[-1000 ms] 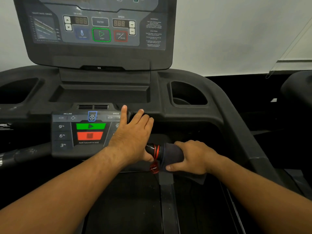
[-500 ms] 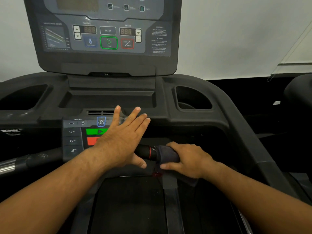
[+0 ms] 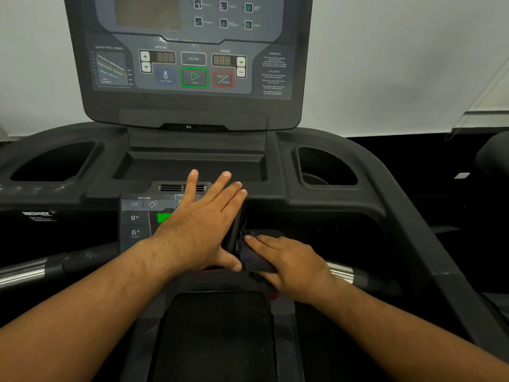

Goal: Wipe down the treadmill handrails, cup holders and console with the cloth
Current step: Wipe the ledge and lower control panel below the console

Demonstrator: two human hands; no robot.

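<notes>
While I watch from the head view, the cloth, dark and bunched, sits at the right edge of the lower control panel, where the inner end of the right handrail meets it. The right hand covers the cloth. Its fingers lie close together and nearly straight over the fabric, and the thumb appears tucked beneath, which I read as a light grip pressing the cloth to the panel's side. The left hand rests flat on the panel face with its fingers straight and slightly spread, holding nothing and reaching toward the vent slots.

Progress, as I judge it: the wipe is at the junction of right handrail and panel, so the task is under way but not near its end. Nothing shows which surfaces are already clean. The upper console, the left cup holder, the right cup holder and the left handrail are all well apart from the cloth. Pale specks along the treadmill's left edge, in front of the left cup holder, suggest that side is not yet wiped.
</notes>
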